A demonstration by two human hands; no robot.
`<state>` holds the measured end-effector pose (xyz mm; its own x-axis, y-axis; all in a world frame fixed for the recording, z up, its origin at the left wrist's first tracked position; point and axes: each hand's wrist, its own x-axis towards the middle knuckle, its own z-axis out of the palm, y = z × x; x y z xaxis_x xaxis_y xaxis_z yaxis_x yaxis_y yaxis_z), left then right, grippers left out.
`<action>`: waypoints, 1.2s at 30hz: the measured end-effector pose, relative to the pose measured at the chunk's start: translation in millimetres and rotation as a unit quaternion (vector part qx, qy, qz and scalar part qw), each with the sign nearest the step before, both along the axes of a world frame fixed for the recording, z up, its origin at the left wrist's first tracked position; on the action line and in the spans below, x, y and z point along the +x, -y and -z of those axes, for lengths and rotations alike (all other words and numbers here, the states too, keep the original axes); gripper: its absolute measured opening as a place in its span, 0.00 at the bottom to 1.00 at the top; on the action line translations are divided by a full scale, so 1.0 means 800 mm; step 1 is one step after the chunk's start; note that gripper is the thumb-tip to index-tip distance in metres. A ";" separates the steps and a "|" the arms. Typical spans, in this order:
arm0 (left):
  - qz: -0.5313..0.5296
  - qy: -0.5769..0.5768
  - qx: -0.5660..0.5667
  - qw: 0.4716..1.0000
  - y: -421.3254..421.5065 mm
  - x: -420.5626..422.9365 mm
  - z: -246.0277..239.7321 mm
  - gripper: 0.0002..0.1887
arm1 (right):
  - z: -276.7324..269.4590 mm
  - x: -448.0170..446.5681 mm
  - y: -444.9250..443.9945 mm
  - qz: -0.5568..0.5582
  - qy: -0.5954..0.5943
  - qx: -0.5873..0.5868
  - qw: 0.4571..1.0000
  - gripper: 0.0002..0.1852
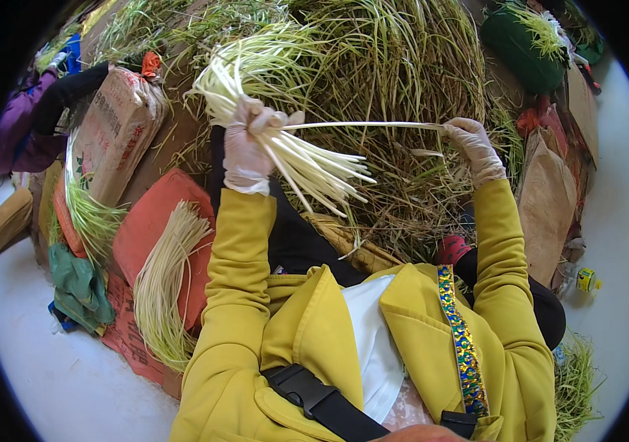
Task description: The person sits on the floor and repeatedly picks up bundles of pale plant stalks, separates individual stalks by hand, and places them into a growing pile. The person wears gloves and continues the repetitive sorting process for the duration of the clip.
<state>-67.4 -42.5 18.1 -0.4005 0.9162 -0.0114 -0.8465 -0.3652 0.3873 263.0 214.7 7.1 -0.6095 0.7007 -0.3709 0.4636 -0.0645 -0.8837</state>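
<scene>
My left hand (pixel 254 141), in a thin whitish glove, is closed round a bundle of pale garlic chives (pixel 314 168). The white stem ends point to the lower right and the yellow-green leaves fan out above. My right hand (pixel 466 141), also gloved, pinches the end of a single white stalk (pixel 370 125) that stretches level from the bundle. Behind and below both hands lies a big heap of green and dry stalks (pixel 403 72). Another bundle of pale stalks (pixel 165 276) rests on a red cushion-like pad (pixel 154 215) beside my left arm.
A printed sack (pixel 115 127) stands at the left, near a person in purple (pixel 27 121). Farther down are an orange bundle (pixel 68 215) with greens and a green cloth (pixel 77 282). To the right are a brown sack (pixel 546 204), a plastic bottle (pixel 585 279) and a dark green bag (pixel 521 50).
</scene>
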 end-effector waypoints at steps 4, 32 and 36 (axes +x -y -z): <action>0.006 0.105 0.073 0.992 0.022 -0.037 -0.014 0.19 | 0.010 0.031 -0.004 -0.179 0.547 0.197 0.794 0.12; 0.106 0.096 -0.052 0.988 -0.009 0.031 0.002 0.08 | -0.068 -0.033 0.047 0.044 -0.173 -0.040 0.983 0.13; 0.108 0.082 -0.116 0.984 -0.018 0.048 0.008 0.09 | -0.036 -0.059 0.076 -0.055 -0.211 -0.134 0.967 0.16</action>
<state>-28.9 -28.1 11.6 -0.1717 0.9447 -0.2794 -0.9530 -0.0874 0.2902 216.0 153.7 35.9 -0.8118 0.5356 -0.2324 0.0833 -0.2877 -0.9541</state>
